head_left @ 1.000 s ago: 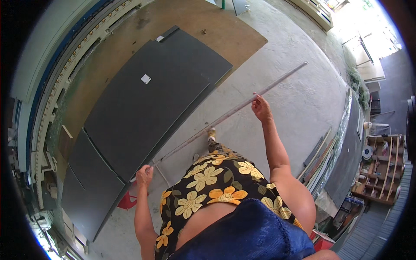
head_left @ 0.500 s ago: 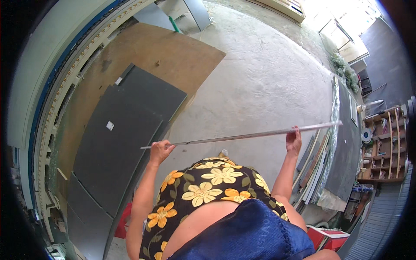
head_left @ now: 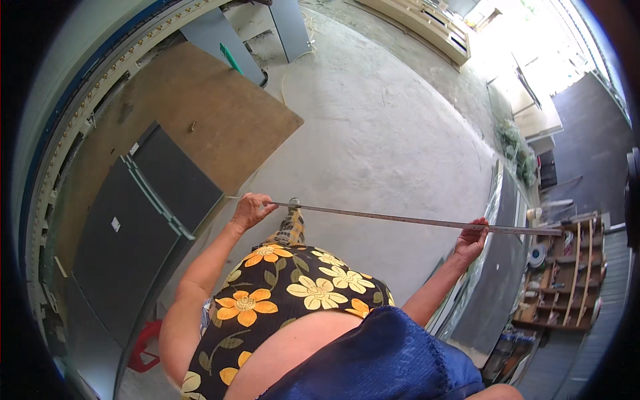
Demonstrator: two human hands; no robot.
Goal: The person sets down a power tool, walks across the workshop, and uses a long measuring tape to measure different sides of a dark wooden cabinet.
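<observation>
A long, thin greyish metal strip [head_left: 373, 215] stretches across in front of my body, its right end a little lower than its left. My left hand [head_left: 253, 211] is closed around it near the left end, a short tip sticking out beyond the fingers. Farther along, my right hand [head_left: 472, 241] grips it, with a longer piece reaching past toward the wooden shelf rack [head_left: 563, 280]. Nothing else is in either hand. Below the strip, a checked trouser leg and shoe [head_left: 293, 213] show on the concrete floor.
Dark grey sheets [head_left: 127, 227] lie on a brown board [head_left: 220, 100] beside a long machine at left. More sheets and strips [head_left: 490, 293] stand along the right, near the rack. A red object [head_left: 143, 347] is at lower left; pale concrete floor [head_left: 373, 120] spreads ahead.
The strip has swung from right end higher to right end lower, my right hand dropping and moving outward. A foot has come forward beneath it, and the surroundings have shifted in view.
</observation>
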